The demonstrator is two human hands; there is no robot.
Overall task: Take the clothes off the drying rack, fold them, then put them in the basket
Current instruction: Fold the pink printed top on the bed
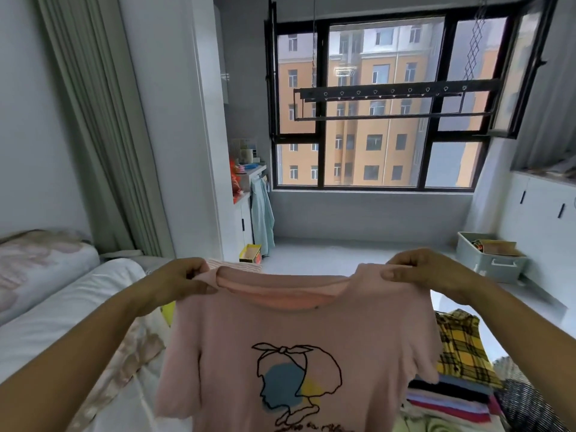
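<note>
- Pink T-shirt (296,338): short sleeves, printed with a black line-drawn head, blue and yellow patches.
- It hangs spread out, front facing the camera, between both hands.
- Left hand (177,280) pinches one shoulder; right hand (427,274) pinches the other.

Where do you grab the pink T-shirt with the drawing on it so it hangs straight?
Pinch the pink printed T-shirt at both shoulders, beside the neckline, coming from above. The left hand and right hand hold it there, so the body hangs flat.
</note>
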